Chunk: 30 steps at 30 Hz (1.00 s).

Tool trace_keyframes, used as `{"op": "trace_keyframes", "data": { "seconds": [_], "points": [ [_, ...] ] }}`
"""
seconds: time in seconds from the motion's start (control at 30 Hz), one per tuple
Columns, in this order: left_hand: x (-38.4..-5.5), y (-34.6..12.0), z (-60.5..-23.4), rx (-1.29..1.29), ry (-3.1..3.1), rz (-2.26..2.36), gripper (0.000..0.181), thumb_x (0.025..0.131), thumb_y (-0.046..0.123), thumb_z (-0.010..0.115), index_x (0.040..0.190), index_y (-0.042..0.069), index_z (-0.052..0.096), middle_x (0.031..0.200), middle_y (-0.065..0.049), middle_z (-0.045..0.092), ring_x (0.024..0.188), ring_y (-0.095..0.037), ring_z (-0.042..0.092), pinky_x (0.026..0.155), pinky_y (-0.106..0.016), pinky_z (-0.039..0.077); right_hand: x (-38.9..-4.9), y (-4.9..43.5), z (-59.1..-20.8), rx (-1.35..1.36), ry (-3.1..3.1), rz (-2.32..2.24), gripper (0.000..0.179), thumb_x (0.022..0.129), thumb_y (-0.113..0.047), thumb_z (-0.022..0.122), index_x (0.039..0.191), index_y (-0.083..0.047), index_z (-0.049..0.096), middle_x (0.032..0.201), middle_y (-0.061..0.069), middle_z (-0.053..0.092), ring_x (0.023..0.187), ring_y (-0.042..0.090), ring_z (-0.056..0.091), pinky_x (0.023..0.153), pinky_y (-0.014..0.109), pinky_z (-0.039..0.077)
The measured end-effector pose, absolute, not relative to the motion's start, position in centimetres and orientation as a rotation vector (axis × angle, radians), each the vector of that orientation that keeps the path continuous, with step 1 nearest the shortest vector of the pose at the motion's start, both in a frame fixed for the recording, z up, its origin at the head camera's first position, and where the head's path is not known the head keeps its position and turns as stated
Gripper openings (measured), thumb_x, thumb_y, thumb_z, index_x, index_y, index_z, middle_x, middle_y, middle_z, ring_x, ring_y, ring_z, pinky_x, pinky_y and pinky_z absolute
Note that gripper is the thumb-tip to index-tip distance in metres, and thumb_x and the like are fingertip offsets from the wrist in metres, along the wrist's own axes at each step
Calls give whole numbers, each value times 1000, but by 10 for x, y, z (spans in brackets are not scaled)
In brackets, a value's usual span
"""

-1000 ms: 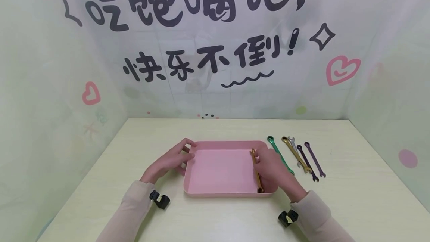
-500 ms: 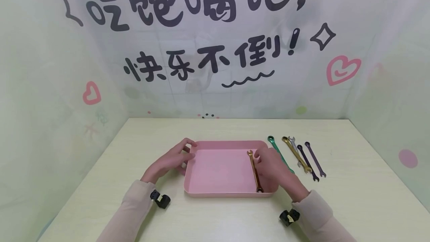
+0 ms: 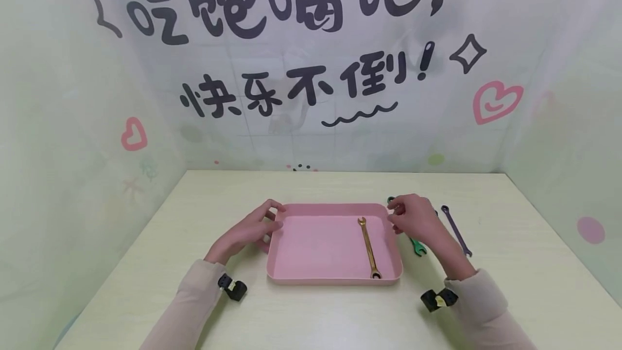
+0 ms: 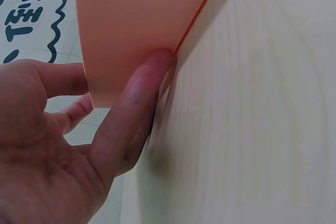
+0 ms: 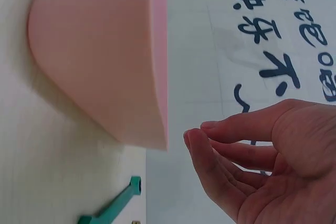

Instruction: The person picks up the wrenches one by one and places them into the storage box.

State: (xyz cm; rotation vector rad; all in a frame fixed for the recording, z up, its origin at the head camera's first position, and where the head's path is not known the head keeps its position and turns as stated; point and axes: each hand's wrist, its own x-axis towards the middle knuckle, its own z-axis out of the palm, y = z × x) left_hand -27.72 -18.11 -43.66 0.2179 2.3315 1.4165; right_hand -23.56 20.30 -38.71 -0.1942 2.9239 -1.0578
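A shallow pink tray (image 3: 316,247) lies on the table. My left hand (image 3: 250,228) grips its left side near the far corner. In the left wrist view the thumb (image 4: 142,85) presses the outer wall, while other fingers reach over the rim. A gold combination wrench (image 3: 367,247) lies lengthwise inside the tray, near its right wall. Above the tray's right rim is my right hand (image 3: 415,217), fingers loosely bent and holding nothing. Thumb and index tips come close together in the right wrist view. Below it, a green combination wrench (image 3: 418,247) is partly hidden.
A purple wrench (image 3: 455,231) lies farther right on the pale table (image 3: 311,317). Other wrenches there are mostly hidden behind my right hand. A printed curtain (image 3: 335,150) closes off the back and both sides.
My right hand has let go of the gold wrench, leaving it in the tray, and has moved right and away over the rim. My left hand stays put.
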Motion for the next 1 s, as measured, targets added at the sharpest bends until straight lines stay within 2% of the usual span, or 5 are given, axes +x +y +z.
{"op": "trace_keyframes", "data": {
  "seconds": [0.17,0.4,0.63,0.73,1.0],
  "points": [
    [-276,-182,-437,197,2345,1405,39,104,17,56,142,15,46,132,-21,46,88,-27,65,61,-38,62,-239,219,-387,-165,2946,-1030,31,94,-5,63,121,10,67,91,18,76,65,16,70,61,30,57],
    [-276,-181,-435,193,2357,1396,40,104,18,56,142,15,46,132,-20,47,89,-27,65,61,-38,62,-243,231,-392,-140,2930,-958,33,94,-9,68,120,11,66,96,22,75,69,17,69,59,31,57],
    [-276,-180,-434,187,2354,1394,39,105,18,56,142,16,46,133,-21,46,90,-27,65,61,-38,62,-249,238,-405,-130,2985,-730,35,90,-15,74,115,9,69,118,29,71,82,26,72,64,36,60],
    [-276,-180,-434,197,2350,1398,39,105,18,55,142,16,46,133,-21,46,90,-27,65,62,-38,62,-251,239,-410,-108,2988,-695,35,89,-15,75,114,9,70,123,30,69,83,26,70,65,36,59],
    [-276,-178,-434,193,2358,1385,38,104,18,56,141,16,46,133,-21,46,89,-27,65,61,-38,62,-256,241,-424,-60,2970,-682,32,87,-14,77,111,6,70,112,26,70,73,22,62,58,31,51]
  ]
}}
